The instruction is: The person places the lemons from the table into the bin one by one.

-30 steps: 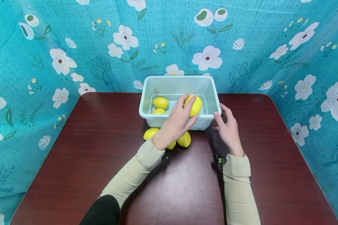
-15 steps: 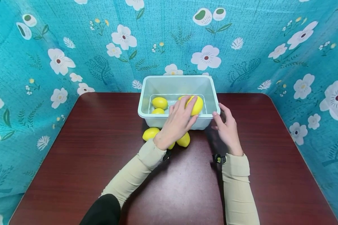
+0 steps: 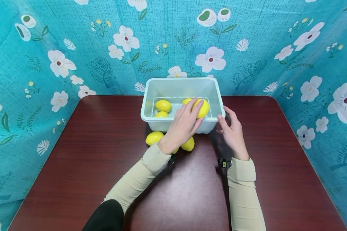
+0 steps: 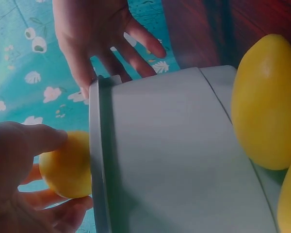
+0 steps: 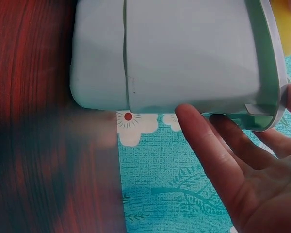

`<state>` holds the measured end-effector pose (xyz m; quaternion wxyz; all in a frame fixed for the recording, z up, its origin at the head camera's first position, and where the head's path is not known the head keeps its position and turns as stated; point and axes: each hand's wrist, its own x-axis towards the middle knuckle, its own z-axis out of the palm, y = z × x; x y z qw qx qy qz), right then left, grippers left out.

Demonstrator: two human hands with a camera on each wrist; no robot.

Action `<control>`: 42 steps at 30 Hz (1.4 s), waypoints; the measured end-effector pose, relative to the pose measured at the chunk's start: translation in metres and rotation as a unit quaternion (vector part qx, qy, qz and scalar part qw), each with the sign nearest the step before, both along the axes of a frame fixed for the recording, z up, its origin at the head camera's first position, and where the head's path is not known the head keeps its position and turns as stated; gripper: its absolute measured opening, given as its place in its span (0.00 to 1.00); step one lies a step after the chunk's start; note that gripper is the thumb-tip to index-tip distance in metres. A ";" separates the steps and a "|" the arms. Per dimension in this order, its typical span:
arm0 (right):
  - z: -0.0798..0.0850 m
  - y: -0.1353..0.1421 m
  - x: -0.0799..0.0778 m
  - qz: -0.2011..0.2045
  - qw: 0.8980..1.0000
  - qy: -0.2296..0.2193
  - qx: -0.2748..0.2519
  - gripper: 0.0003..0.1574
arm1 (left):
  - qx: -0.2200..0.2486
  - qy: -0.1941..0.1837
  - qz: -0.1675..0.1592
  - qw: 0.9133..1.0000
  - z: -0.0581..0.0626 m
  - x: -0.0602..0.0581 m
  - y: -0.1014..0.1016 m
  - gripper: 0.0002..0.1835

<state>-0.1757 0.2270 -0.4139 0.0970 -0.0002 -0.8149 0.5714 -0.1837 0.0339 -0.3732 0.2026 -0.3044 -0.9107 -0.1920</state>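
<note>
My left hand (image 3: 182,124) grips a yellow lemon (image 3: 203,109) over the right half of a pale plastic bin (image 3: 179,87). In the left wrist view, the thumb and fingers curve around the lemon (image 4: 68,170) just past the bin's rim. My right hand (image 3: 235,137) holds the bin's front right corner, thumb at the rim and other fingers spread along the side. Inside the bin, two lemons (image 3: 163,106) lie at the left, and another lemon (image 3: 186,101) shows partly behind my left fingers.
In front of the bin, lemons sit on the dark red-brown table (image 3: 104,154): one lemon (image 3: 154,138) left of my left wrist, another lemon (image 3: 188,144) right of it, and one mostly hidden beneath it. A blue floral cloth (image 3: 104,48) hangs behind the bin.
My left hand has shifted slightly right relative to the bin with the lemon, uncovering more of the lemon behind it. The right hand stays at the bin's corner.
</note>
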 end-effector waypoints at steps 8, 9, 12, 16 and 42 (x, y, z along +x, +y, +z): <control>0.004 -0.002 0.003 0.002 1.000 0.004 0.002 0.33 | 0.003 -0.003 -0.002 1.000 -0.001 0.000 0.001 0.28; 0.008 -0.003 0.005 0.003 1.000 0.004 0.001 0.33 | 0.004 -0.004 -0.002 1.000 -0.001 0.000 0.001 0.28; 0.017 -0.008 0.010 0.003 1.000 0.004 0.000 0.33 | 0.008 -0.004 -0.004 1.000 -0.001 -0.001 0.001 0.28; 0.018 -0.009 0.011 0.004 1.000 0.006 0.000 0.33 | 0.014 -0.001 -0.013 1.000 -0.001 -0.001 0.002 0.27; 0.017 -0.008 0.010 0.004 1.000 0.013 0.003 0.32 | 0.007 0.069 -0.041 0.997 -0.001 0.009 -0.015 0.24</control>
